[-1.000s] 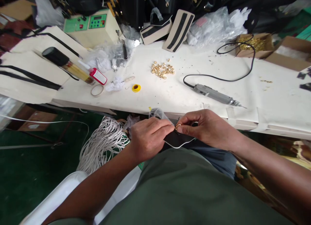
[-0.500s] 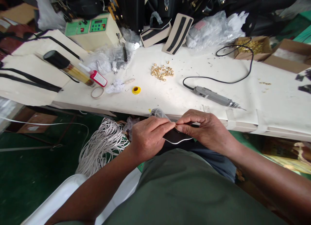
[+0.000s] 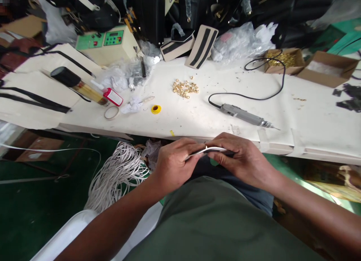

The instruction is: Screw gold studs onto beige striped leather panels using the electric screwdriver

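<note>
Left hand (image 3: 175, 160) and right hand (image 3: 241, 156) pinch a thin, dark, pale-edged flexible panel (image 3: 216, 148), arched between them.
From my remote seat, I see thumbs on the near side, fingers opposite, a tiny gold metal glint (image 3: 206, 147) at the crest; I'd press evenly so nothing creases. The panel sits just short of the white-covered workbench (image 3: 135, 126), where a pile of small shiny gold fittings (image 3: 184, 89) and a grey, corded, pen-shaped power tool (image 3: 243, 115) lie.
</note>
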{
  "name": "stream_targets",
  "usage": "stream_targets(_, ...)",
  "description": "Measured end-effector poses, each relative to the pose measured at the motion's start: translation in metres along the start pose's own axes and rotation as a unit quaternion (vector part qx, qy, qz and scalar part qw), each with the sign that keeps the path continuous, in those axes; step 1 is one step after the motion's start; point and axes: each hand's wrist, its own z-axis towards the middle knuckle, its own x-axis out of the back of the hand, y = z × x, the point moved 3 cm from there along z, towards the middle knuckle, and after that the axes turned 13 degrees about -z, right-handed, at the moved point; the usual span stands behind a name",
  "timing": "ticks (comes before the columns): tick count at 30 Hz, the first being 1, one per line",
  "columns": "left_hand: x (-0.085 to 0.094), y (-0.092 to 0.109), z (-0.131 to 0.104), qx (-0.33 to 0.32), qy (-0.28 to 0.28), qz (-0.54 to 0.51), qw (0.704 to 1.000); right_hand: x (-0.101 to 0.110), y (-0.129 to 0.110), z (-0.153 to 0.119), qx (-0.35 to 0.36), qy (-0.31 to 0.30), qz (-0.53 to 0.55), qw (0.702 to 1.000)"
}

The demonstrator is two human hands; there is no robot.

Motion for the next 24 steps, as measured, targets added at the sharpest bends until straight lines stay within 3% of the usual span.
stream_targets(4,-0.018,-0.017,0.021,0.168,-0.039,-0.068,0.983,0.012,0.021,0.010,-0.078,-0.046,-0.051,0.995)
stream_targets(8,-0.053,-0.063,0.043,0.335,-0.045,-0.177,0.924,0.019,0.072,0.038,-0.210,-0.143,-0.058,0.965)
stream_targets(11,-0.077,-0.093,0.052,0.405,-0.014,-0.246,0.881,0.018,0.101,0.060,-0.235,-0.179,-0.098,0.950)
stream_targets(15,-0.087,-0.109,0.056,0.419,-0.013,-0.233,0.878,0.010,0.115,0.072,-0.242,-0.197,-0.117,0.943)
stream_targets(24,-0.085,-0.109,0.065,0.412,-0.057,-0.166,0.894,0.005,0.117,0.076,-0.240,-0.204,-0.199,0.928)
